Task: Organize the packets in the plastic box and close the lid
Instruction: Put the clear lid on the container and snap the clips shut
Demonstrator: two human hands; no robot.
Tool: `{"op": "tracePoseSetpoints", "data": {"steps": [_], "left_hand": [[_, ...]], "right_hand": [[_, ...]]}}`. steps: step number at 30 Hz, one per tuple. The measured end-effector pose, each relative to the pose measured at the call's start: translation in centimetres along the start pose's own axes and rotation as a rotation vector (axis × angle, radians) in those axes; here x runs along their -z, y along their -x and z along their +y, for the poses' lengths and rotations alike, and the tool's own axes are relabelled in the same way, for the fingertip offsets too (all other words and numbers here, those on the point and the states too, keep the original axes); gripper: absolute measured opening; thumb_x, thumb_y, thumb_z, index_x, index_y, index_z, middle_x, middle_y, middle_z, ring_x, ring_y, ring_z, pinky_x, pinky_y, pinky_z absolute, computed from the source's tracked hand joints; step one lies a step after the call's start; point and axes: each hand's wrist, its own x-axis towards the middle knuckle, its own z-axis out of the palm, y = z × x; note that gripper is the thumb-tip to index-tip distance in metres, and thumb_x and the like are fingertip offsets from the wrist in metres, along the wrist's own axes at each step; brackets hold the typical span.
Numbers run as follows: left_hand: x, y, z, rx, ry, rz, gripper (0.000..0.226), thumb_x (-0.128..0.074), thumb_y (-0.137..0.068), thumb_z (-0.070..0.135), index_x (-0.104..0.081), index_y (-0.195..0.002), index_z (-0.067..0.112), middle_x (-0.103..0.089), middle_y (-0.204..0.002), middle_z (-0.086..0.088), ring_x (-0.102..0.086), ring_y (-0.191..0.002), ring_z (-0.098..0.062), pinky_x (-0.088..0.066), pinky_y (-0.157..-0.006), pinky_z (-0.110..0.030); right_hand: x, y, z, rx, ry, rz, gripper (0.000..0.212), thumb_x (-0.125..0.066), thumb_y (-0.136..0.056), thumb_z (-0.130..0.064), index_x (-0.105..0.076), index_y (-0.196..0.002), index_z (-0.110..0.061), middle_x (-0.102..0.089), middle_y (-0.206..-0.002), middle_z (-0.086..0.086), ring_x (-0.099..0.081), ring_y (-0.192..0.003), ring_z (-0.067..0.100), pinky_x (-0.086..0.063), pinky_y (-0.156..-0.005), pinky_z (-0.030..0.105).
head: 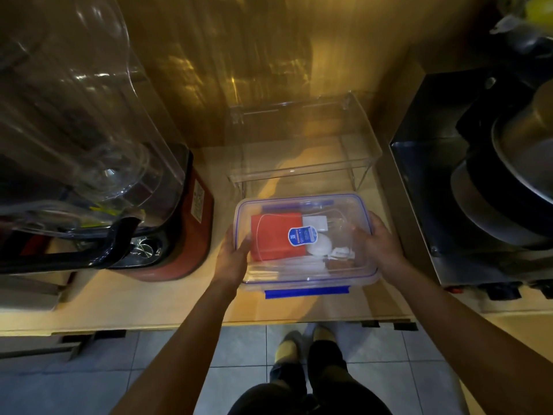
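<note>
Both forearms are being stretched out over the counter edge toward the plastic box (305, 277), which is being held just above or on the wooden counter (167, 307), near its front edge. It is being gripped at its short sides: the left hand (232, 259) is wrapped round the left wall, the right hand (378, 241) round the right wall, fingers curled against the clear plastic. The lid (302, 202) is already seated, and a red packet (276, 235) with white packets is being seen through it. The near blue latch (306, 293) is apparently sticking outward, so latching is judged the step in hand; pressing each clip down is called for next.
</note>
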Motion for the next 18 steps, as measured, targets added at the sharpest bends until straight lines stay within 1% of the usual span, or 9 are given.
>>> {"op": "tracePoseSetpoints", "data": {"steps": [2,4,6,9,11,13,15,16,18], "left_hand": [[-0.4,-0.4,0.4,-0.011,-0.005,0.017,0.04,-0.052,-0.093,0.028,-0.043,-0.131,0.022,-0.055,-0.095,0.017,-0.055,-0.078,0.006,-0.04,-0.05,0.001],[-0.7,-0.7,0.4,-0.004,0.015,0.02,0.036,-0.052,-0.093,0.026,-0.046,-0.128,0.022,-0.058,-0.095,0.014,-0.056,-0.077,0.007,-0.043,-0.05,-0.002],[-0.7,-0.9,0.5,0.029,0.03,0.02,0.034,-0.051,-0.093,0.027,-0.046,-0.127,0.023,-0.059,-0.097,0.01,-0.056,-0.079,0.003,-0.044,-0.049,-0.006],[-0.9,-1.2,0.5,0.053,0.043,0.021,0.032,-0.05,-0.094,0.028,-0.046,-0.126,0.023,-0.058,-0.091,0.012,-0.057,-0.077,0.0,-0.043,-0.043,-0.004],[-1.0,-1.3,0.5,0.048,0.03,0.029,0.033,-0.05,-0.094,0.029,-0.046,-0.126,0.022,-0.058,-0.092,0.009,-0.057,-0.076,0.0,-0.042,-0.042,-0.004],[-1.1,-1.3,0.4,0.044,0.019,0.04,0.035,-0.049,-0.094,0.029,-0.045,-0.127,0.021,-0.058,-0.09,0.012,-0.057,-0.074,0.0,-0.043,-0.042,-0.004],[-1.0,-1.7,0.5,0.051,-0.003,0.04,0.038,-0.049,-0.094,0.031,-0.043,-0.13,0.019,-0.059,-0.097,0.008,-0.058,-0.078,-0.002,-0.047,-0.048,-0.007],[-0.9,-2.0,0.6,0.058,-0.019,0.04,0.042,-0.049,-0.094,0.032,-0.041,-0.133,0.019,-0.06,-0.106,0.003,-0.059,-0.085,-0.007,-0.05,-0.059,-0.012],[-0.7,-2.6,0.7,0.083,-0.05,0.026,0.044,-0.048,-0.094,0.033,-0.041,-0.135,0.018,-0.057,-0.122,-0.005,-0.056,-0.101,-0.017,-0.047,-0.079,-0.028]], "right_hand": [[0.0,-0.6,-0.6,0.023,0.006,0.023,0.031,-0.057,-0.089,-0.029,-0.054,-0.12,-0.027,-0.066,-0.104,0.003,-0.065,-0.086,0.017,-0.057,-0.069,0.036],[0.2,-0.9,-1.1,0.026,0.03,0.021,0.026,-0.056,-0.09,-0.027,-0.055,-0.116,-0.024,-0.066,-0.104,0.006,-0.065,-0.09,0.022,-0.056,-0.08,0.044],[0.4,-1.2,-1.5,0.025,0.03,0.027,0.022,-0.055,-0.091,-0.026,-0.057,-0.112,-0.023,-0.066,-0.102,0.007,-0.065,-0.088,0.023,-0.055,-0.079,0.043],[0.6,-1.6,-2.1,0.026,0.014,0.043,0.02,-0.055,-0.09,-0.022,-0.06,-0.109,-0.018,-0.065,-0.099,0.009,-0.063,-0.078,0.018,-0.053,-0.069,0.033],[0.5,-1.8,-2.3,0.011,0.026,0.034,0.025,-0.054,-0.091,-0.022,-0.058,-0.114,-0.015,-0.064,-0.101,0.01,-0.063,-0.083,0.022,-0.054,-0.073,0.038],[0.4,-1.9,-2.6,-0.003,0.059,0.028,0.029,-0.053,-0.091,-0.024,-0.057,-0.118,-0.016,-0.064,-0.106,0.01,-0.063,-0.093,0.027,-0.054,-0.085,0.046],[0.3,-1.9,-2.8,-0.004,0.08,0.026,0.03,-0.052,-0.091,-0.025,-0.056,-0.119,-0.017,-0.064,-0.109,0.012,-0.063,-0.096,0.029,-0.052,-0.089,0.05],[0.3,-1.9,-2.9,-0.003,0.09,0.025,0.029,-0.051,-0.091,-0.025,-0.056,-0.119,-0.017,-0.063,-0.11,0.012,-0.063,-0.096,0.029,-0.052,-0.089,0.05],[0.3,-1.9,-2.8,-0.004,0.099,0.024,0.029,-0.051,-0.092,-0.028,-0.055,-0.118,-0.019,-0.063,-0.109,0.011,-0.062,-0.095,0.028,-0.053,-0.088,0.05]]}}
